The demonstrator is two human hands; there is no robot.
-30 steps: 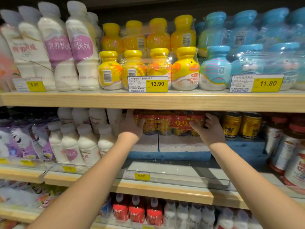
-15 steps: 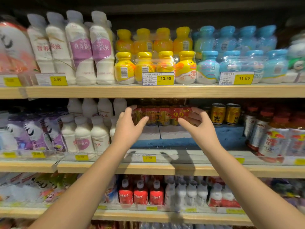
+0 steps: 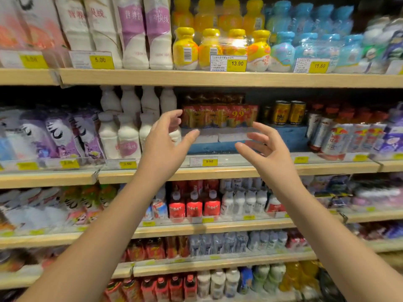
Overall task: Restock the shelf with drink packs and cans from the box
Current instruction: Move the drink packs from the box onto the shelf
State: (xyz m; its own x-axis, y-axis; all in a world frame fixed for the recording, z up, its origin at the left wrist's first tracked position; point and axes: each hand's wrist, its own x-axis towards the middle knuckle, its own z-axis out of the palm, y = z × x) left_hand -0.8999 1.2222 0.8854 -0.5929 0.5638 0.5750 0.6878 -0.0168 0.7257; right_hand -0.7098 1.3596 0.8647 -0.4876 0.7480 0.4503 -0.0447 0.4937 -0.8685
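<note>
A shrink-wrapped red and gold can pack (image 3: 220, 116) marked 9.9 sits on white foam blocks (image 3: 231, 137) at the back of the second shelf (image 3: 218, 172). My left hand (image 3: 165, 138) hovers in front of the pack's left end, fingers loosely spread and holding nothing. My right hand (image 3: 265, 147) hangs just below the pack's right end, also relaxed and empty. Neither hand touches the pack. The box is out of view.
Two loose gold cans (image 3: 289, 112) stand right of the pack on a blue block. White bottles (image 3: 128, 127) stand to its left, red-capped bottles (image 3: 327, 131) further right. Yellow bottle packs (image 3: 218, 49) fill the shelf above. Lower shelves hold more drinks.
Both hands let go of the can pack and pulled back toward me. The pack stays on the foam blocks. My view has backed away, showing more lower shelves.
</note>
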